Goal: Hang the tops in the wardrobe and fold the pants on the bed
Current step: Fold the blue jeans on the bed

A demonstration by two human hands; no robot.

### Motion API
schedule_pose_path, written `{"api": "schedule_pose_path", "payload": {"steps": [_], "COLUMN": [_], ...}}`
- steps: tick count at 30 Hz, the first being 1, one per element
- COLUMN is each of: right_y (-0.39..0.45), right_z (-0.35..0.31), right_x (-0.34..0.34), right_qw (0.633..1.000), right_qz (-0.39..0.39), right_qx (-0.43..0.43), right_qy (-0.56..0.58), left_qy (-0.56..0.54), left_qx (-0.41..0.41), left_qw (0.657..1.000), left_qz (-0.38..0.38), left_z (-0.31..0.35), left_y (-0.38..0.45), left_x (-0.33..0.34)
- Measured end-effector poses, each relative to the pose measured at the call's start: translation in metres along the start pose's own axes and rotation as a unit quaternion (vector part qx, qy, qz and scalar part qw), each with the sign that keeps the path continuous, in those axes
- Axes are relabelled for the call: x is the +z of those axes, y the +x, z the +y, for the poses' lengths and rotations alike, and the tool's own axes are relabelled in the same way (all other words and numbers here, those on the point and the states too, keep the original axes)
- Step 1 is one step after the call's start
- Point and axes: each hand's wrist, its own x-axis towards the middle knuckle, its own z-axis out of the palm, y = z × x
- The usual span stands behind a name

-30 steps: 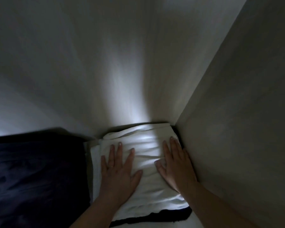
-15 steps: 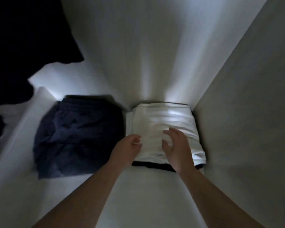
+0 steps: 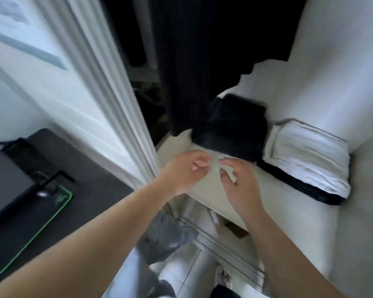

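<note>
White folded pants lie on the wardrobe shelf, resting on a dark garment, up and to the right of our hands. Just left of them sits a navy folded pile, directly beyond our fingertips. Our left hand and right hand hover close together above the shelf's front, fingers loosely curled and holding nothing, apart from both piles. Dark hanging clothes drop behind the navy pile. Left of our left arm stands the white wardrobe door, then a dark desk with a green-lit mat.
</note>
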Motion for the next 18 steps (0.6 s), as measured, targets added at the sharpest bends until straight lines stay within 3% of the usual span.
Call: {"api": "schedule_pose_path", "payload": {"steps": [9,14,18], "right_y": [-0.073,-0.111,-0.138], "right_z": [-0.12,-0.156,-0.18], "right_x": [0.06,0.078,0.093], "right_qw": [0.981,0.96,0.917], "right_qz": [-0.136,-0.206,-0.305], "right_qx": [-0.138,-0.186,-0.248], "right_qy": [-0.006,-0.024,-0.062], "left_qy": [0.059,0.025,0.017], "left_qx": [-0.067,-0.15,-0.219], "left_qw": [0.989,0.975,0.954], "left_qz": [0.114,0.16,0.204], "left_z": [-0.05,-0.107,-0.139], "left_y": [-0.198,-0.287,-0.354], "left_x": [-0.114,-0.129,-0.122]}}
